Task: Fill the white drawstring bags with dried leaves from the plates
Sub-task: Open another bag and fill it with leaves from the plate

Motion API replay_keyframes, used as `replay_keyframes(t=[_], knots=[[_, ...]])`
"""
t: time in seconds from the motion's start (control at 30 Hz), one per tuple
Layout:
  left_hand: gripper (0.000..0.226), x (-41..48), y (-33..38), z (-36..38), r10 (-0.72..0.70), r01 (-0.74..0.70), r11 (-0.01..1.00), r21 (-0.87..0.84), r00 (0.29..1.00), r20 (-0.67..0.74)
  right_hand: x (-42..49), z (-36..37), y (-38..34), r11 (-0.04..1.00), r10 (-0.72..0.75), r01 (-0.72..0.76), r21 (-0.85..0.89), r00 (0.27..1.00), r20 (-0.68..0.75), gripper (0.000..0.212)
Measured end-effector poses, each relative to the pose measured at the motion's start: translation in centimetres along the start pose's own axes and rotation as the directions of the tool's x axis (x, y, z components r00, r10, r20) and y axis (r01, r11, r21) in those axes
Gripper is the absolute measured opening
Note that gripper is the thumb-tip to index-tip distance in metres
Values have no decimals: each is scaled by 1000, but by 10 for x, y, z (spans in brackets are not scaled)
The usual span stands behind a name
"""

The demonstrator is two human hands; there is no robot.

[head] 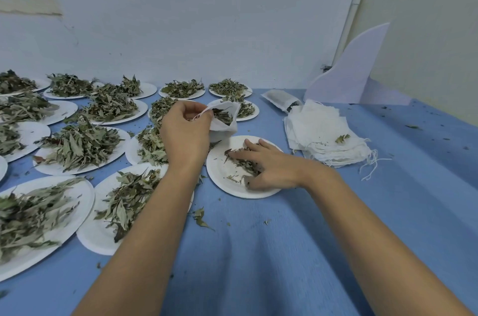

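Note:
My left hand (185,132) pinches the rim of a white drawstring bag (224,119) and holds it open above the table; dried leaves show inside it. My right hand (263,165) lies on a white paper plate (219,178) in front of the bag, fingers curled round a small clump of dried leaves (241,161). Only crumbs lie on the bare part of that plate.
Several paper plates heaped with dried leaves (80,147) cover the left half of the blue cloth. A stack of empty white bags (323,132) lies to the right, a filled bag (282,99) behind it. A white board (354,72) leans on the wall.

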State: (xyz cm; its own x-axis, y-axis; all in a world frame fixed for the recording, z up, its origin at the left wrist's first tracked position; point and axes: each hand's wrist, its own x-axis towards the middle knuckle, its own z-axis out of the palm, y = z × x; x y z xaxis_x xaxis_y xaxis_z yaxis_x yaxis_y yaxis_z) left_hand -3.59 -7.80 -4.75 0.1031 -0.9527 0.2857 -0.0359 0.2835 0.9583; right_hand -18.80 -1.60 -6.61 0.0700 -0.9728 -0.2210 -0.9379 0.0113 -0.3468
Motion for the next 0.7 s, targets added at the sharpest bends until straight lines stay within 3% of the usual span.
replay_keyframes(t=[0.23, 0.37, 0.47, 0.7], knots=[[18, 0, -3, 0, 15, -15, 1000, -2, 1000, -1, 4, -2, 0, 994, -97, 89, -57, 980, -171, 64], [17, 1, -3, 0, 25, -25, 1000, 3, 1000, -3, 7, 3, 2, 991, -125, 111, -73, 968, -219, 76], [16, 0, -4, 0, 19, -19, 1000, 6, 1000, 4, 13, 7, 1, 991, -130, 119, -60, 965, -227, 74], [15, 0, -2, -1, 11, -11, 1000, 17, 1000, 18, 20, 21, 0, 939, -116, 46, -341, 975, -188, 48]])
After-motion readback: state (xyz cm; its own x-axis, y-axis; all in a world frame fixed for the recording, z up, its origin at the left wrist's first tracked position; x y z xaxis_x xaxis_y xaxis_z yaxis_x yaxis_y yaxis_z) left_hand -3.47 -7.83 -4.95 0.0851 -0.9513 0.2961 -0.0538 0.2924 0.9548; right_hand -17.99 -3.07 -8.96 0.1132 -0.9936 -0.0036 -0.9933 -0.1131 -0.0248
